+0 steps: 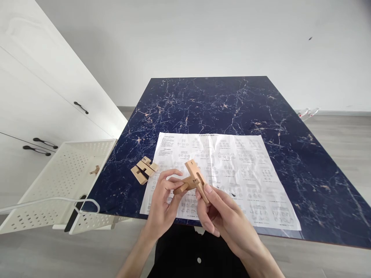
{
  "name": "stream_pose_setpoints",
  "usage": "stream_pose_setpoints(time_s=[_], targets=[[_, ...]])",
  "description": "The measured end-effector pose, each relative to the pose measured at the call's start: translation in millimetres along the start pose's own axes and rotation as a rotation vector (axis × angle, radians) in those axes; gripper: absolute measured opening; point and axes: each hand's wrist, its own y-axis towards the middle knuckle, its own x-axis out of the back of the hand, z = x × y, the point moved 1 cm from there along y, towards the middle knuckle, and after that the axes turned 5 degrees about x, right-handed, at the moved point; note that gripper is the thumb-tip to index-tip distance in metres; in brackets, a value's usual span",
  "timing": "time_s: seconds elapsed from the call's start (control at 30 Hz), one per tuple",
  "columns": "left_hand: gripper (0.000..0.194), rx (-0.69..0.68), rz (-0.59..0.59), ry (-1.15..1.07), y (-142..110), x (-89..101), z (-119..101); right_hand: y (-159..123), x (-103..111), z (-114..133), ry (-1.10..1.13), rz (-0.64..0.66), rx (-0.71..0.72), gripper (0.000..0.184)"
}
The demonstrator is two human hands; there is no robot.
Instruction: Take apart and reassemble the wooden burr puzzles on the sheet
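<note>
My left hand [164,201] pinches a notched wooden puzzle piece marked 2 [189,183]. Between the fingers of my right hand [218,208] is the lower end of another wooden puzzle piece, marked 1 [192,167], which has a slot cut in it. Both pieces meet crosswise above the sheet; how far they interlock I cannot make out. Left of my hands, more notched wooden puzzle pieces [144,170] lie side by side, one marked 3. A creased instruction sheet [232,154] with printed diagrams is spread under my hands.
The blue marbled table [199,104] stands against a pale wall. At its left is a white perforated basket [52,185] with a small wooden piece [95,170] inside and a white cable [58,199] across it. White cabinets [43,96] with black handles are further left.
</note>
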Motion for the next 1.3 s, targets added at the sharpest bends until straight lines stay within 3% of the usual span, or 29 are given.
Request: stream_pose_setpoints(time_s=[0.2,0.4,0.53,0.73,0.97,1.1,1.23,1.3], targets=[[0.02,-0.111,0.011,0.064,-2,0.4,-4,-7,4,-3,-0.017,0.123,-0.05,0.045],[0.024,-0.224,0.009,0.105,-4,2.0,-6,-11,12,-23,0.17,0.271,-0.078,0.035],[0.011,0.018,0.003,-0.085,-5,-3.3,-14,-11,16,-32,0.29,0.238,-0.082,0.032],[0.043,0.341,0.015,-0.501,-9,-15.8,-30,-14,11,-36,0.378,0.265,-0.041,0.03],[0.062,0.377,0.005,-0.491,-15,-14.8,-34,-16,12,-42,0.354,0.317,-0.056,0.036],[0.067,0.238,-0.044,-0.271,-20,-16.2,-38,-18,9,-38,0.386,0.237,-0.033,0.029],[0.067,-0.141,-0.221,0.161,-24,-17.8,-37,-23,1,-33,0.493,0.207,-0.011,0.034],[0.051,-0.351,-0.312,0.35,-23,-18.4,-36,-24,-2,-32,0.531,0.209,0.006,0.039]])
